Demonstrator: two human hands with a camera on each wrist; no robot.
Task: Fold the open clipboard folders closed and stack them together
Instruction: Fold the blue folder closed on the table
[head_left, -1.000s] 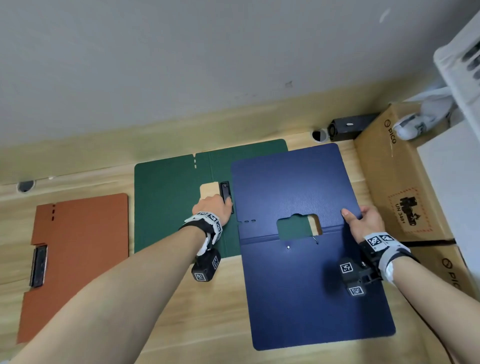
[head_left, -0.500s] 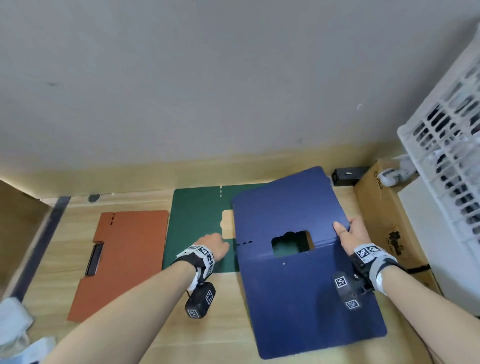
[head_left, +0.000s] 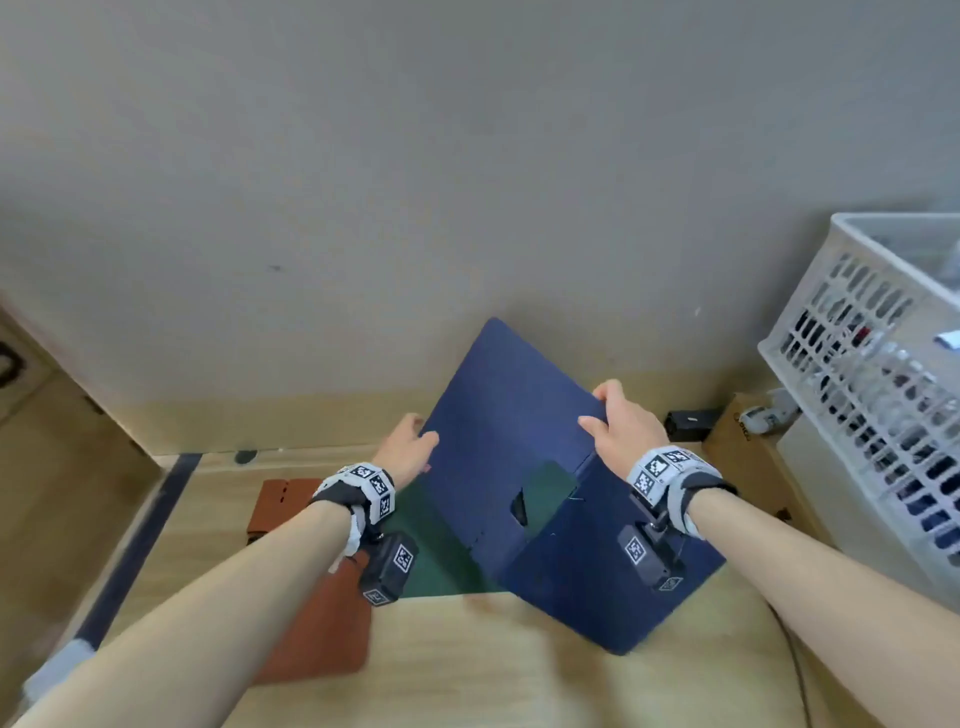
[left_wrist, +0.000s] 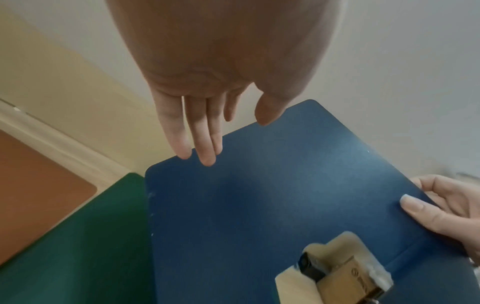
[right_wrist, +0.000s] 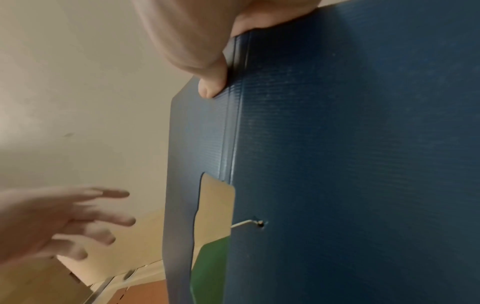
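Note:
A dark blue clipboard folder (head_left: 511, 431) is half bent, its far half raised toward the wall and its near half (head_left: 587, 582) sloping down over the table. My right hand (head_left: 608, 421) pinches its right edge by the fold, thumb on the near face (right_wrist: 211, 82). My left hand (head_left: 410, 447) is at the raised half's left edge with straight fingers (left_wrist: 205, 156) touching the rim. Under the blue folder lies an open green folder (head_left: 441, 566). A closed orange-brown folder (head_left: 317, 623) lies to the left.
A white plastic basket (head_left: 883, 389) stands at the right above a cardboard box (head_left: 748, 441). A small black box (head_left: 691, 423) sits by the wall. The wooden table (head_left: 467, 675) stretches toward me, and a dark cable (head_left: 795, 670) runs along its right side.
The blue folder has come up off the table and its far half has swung up. My left hand has left the green folder and reached the blue folder's left edge.

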